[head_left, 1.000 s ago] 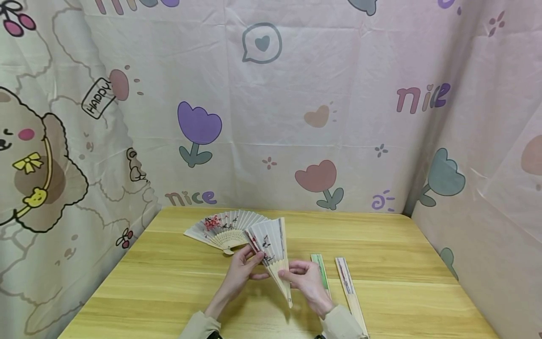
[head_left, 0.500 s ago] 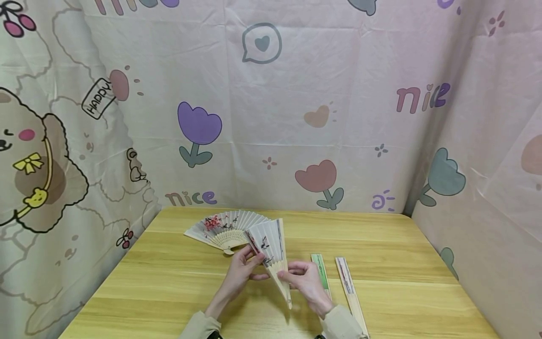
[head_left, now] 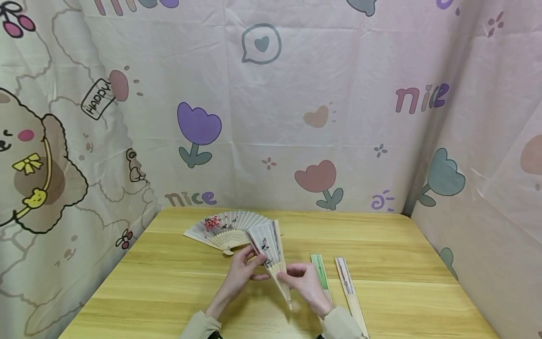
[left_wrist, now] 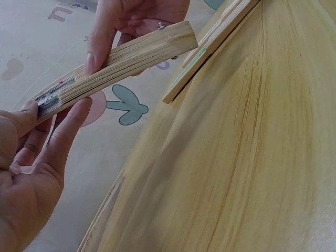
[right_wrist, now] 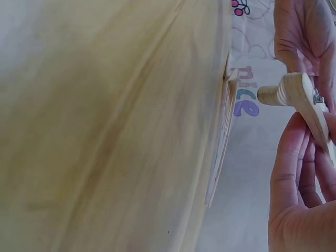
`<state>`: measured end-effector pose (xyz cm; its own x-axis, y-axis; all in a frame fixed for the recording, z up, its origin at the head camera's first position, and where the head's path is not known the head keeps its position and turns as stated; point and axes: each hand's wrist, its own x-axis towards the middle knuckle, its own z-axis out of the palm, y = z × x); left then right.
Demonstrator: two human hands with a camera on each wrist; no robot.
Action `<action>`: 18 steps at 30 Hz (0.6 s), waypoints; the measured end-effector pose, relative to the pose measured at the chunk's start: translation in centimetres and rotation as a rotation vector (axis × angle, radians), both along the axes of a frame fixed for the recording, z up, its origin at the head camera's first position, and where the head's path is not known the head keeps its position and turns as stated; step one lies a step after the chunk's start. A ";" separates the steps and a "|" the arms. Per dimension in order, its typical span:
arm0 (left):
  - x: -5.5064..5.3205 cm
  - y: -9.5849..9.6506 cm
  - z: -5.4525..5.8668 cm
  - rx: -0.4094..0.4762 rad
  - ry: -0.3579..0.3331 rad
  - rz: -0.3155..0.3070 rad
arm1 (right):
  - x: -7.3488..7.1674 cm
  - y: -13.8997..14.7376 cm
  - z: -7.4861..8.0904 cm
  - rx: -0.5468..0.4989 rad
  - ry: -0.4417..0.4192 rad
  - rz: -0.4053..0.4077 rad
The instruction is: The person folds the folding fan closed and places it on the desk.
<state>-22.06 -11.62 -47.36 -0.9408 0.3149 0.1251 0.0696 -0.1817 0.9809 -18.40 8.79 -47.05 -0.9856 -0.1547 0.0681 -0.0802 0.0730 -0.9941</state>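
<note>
A partly spread folding fan (head_left: 267,242) with a pale leaf and wooden ribs is held above the table by both hands. My left hand (head_left: 243,270) pinches its left edge between thumb and fingers. Lower down, my right hand (head_left: 304,281) grips the ribs on the right side. The left wrist view shows the stacked ribs of this fan (left_wrist: 121,63) between the left hand (left_wrist: 37,163) and the right hand (left_wrist: 139,18). In the right wrist view its pivot end (right_wrist: 299,92) points toward the camera, above the right fingers (right_wrist: 289,163).
A fully spread fan (head_left: 228,230) with red blossoms lies at the back left of the wooden table (head_left: 139,292). Two folded fans, one green (head_left: 320,270) and one whitish (head_left: 348,282), lie to the right. Printed cloth (head_left: 271,103) hangs behind.
The held fan has narrowed: its right edge has swung left toward the left hand. My right hand has shifted very slightly; the left hand and the fans on the table stay put.
</note>
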 end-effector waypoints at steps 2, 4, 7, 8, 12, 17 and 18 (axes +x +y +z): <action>0.0 0.0 0.0 -0.002 -0.001 0.003 | 0.0 0.0 0.0 0.022 0.010 0.007; -0.1 0.0 -0.1 -0.003 -0.002 0.007 | 0.0 0.0 0.0 0.038 0.020 0.016; -0.1 0.0 -0.2 0.001 -0.004 0.011 | 0.0 0.1 0.1 0.047 0.030 0.035; -0.1 0.0 -0.2 0.003 -0.005 0.012 | 0.0 0.1 0.0 0.053 0.040 0.044; -0.2 -0.1 -0.3 0.015 -0.017 0.021 | 0.0 0.3 0.0 0.090 0.093 0.086; -0.2 0.0 -0.3 0.020 -0.030 0.038 | 0.0 0.4 -0.2 0.170 0.139 0.118; -0.2 0.0 -0.3 0.019 -0.031 0.041 | 0.0 0.4 -0.2 0.184 0.145 0.120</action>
